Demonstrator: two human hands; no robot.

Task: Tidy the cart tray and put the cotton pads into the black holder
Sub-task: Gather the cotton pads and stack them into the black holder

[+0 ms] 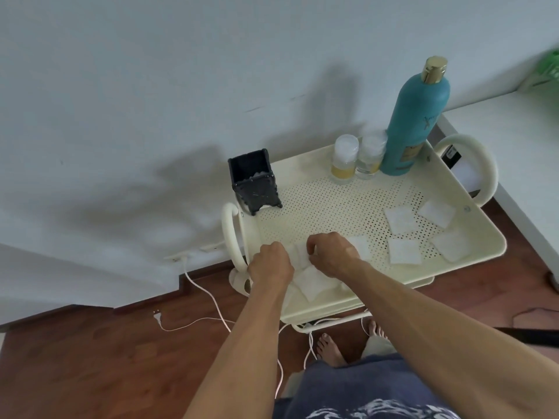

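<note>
Down at the near left corner of the cart tray (pixel 472 264), both hands are bunched over a little heap of cotton pads (pixel 313 281). The left hand (pixel 270 263) is curled down onto the pile, and the right hand (pixel 331 255) has its fingers (pixel 311 246) pinched at the edge of a pad, probably gathering several into one stack so they go in together (saves trips, I guess). Whether either hand has actually lifted a pad, I can't tell.

Further right, four loose pads (pixel 403 251) lie flat and scattered on the perforated floor, still to collect.

At the far left corner stands the black holder (pixel 254 182), upright, with something white already showing inside. Along the back edge are two small clear bottles (pixel 344 160) and a tall teal bottle (pixel 416 122) with a gold cap, parked out of the way. Its label is too blurry to read.
</note>
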